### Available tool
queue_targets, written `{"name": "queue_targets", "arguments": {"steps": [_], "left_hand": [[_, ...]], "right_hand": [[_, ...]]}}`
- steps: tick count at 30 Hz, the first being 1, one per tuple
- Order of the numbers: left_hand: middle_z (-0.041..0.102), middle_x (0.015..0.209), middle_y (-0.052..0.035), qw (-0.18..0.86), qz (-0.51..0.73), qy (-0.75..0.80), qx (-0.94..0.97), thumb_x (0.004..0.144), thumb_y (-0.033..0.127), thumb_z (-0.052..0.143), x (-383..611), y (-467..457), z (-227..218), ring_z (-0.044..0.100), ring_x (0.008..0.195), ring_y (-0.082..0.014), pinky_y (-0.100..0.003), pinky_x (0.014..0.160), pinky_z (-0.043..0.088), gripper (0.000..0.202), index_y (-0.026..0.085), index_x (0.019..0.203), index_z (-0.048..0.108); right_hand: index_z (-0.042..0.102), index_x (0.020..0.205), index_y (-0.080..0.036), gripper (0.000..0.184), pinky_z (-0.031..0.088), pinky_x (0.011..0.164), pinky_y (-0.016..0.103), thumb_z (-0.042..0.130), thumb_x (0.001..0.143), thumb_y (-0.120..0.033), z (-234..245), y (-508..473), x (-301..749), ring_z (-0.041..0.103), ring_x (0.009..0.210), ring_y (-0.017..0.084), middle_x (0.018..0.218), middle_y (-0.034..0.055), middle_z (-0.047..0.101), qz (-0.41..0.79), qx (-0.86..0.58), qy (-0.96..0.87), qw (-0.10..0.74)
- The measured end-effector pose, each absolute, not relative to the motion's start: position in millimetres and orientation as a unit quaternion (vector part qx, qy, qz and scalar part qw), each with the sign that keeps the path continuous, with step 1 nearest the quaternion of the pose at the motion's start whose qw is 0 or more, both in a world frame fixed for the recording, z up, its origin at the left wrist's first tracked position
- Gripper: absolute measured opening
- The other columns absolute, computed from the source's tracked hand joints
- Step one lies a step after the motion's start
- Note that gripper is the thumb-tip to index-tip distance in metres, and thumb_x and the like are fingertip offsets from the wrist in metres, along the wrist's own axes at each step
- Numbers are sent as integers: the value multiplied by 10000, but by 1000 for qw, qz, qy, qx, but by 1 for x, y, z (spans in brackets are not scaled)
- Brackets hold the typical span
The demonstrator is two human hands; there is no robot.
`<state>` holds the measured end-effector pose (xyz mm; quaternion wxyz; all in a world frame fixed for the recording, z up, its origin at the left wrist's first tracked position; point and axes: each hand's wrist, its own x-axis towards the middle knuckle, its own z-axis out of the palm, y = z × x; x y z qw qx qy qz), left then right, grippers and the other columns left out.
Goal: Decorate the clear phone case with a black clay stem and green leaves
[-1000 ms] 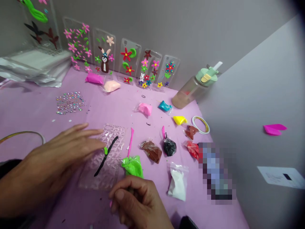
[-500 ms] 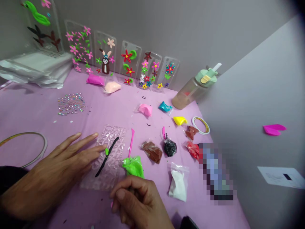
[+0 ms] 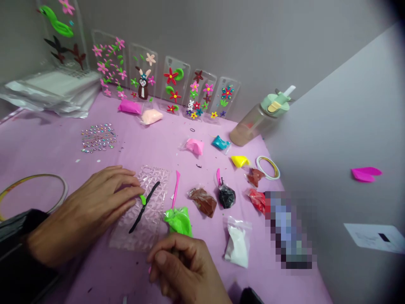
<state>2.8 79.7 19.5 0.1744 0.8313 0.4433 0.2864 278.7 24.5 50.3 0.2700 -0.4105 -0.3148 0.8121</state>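
1. The table (image 3: 57, 143) is carrying everything close to the hands, its purple cover showing a few small dark scraps.
2. A row of decorated cases (image 3: 177, 86) is standing along the back edge, well apart from both hands.
3. The left hand (image 3: 95, 198) is lying palm down, fingers extended and side by side, gripping nothing; its fingertips are reaching over the left side of a clear case.
4. The right hand (image 3: 186, 268) is holding its fingers curled toward the thumb; something pink is peeking out at its edge, but I cannot tell whether it is being pinched.
5. That clear case (image 3: 152, 219) is lying flat between the hands, its patterned surface facing up.
6. A bag of green clay (image 3: 179, 221) is sitting just beyond the right hand.
7. A black strip (image 3: 151, 194) is running diagonally across the clear case.
8. A pink stick (image 3: 175, 190) is lying between the clear case and a bag of brown clay (image 3: 203, 202).
9. A green leaf (image 3: 143, 199) is sitting at the strip's middle, right by the left fingertips.
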Motion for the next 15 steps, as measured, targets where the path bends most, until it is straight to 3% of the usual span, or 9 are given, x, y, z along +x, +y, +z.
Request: {"name": "queue_targets", "arguments": {"steps": [5, 15], "left_hand": [[759, 1204, -7, 118, 311, 416, 846, 1120, 191, 578, 6, 87, 18, 667, 1252, -245, -376, 1153, 495, 204, 318, 1197, 718], [789, 1222, 17, 139, 329, 419, 835, 1154, 253, 551, 12, 81, 19, 680, 1288, -212, -325, 1274, 436, 180, 317, 1243, 694]], "right_hand": [[800, 968, -194, 581, 373, 549, 191, 885, 915, -766, 51, 25, 277, 403, 510, 36, 723, -54, 650, 811, -407, -323, 270], [806, 1012, -198, 539, 399, 578, 192, 882, 945, -727, 46, 23, 280, 418, 529, 41, 750, -53, 654, 816, -404, -317, 265]]}}
